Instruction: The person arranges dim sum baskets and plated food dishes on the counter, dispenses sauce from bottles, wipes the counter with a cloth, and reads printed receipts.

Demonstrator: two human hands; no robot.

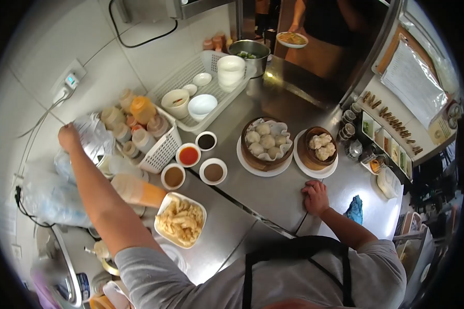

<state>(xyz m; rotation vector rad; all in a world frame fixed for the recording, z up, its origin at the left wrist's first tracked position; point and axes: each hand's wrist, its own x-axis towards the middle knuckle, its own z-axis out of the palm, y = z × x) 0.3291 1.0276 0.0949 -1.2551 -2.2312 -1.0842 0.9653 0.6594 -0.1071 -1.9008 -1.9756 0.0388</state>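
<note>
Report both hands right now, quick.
Left hand: fingers curled at the edge of the white sheets; whether its grip holds them can't be told.
Right hand: partly open, fingers bent, resting on the steel counter; no held item visible.

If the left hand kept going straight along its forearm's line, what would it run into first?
Probably the tiled wall beyond the left hand, or the cord hanging against it. The single view leaves the depth, and which comes first, unclear.
</note>
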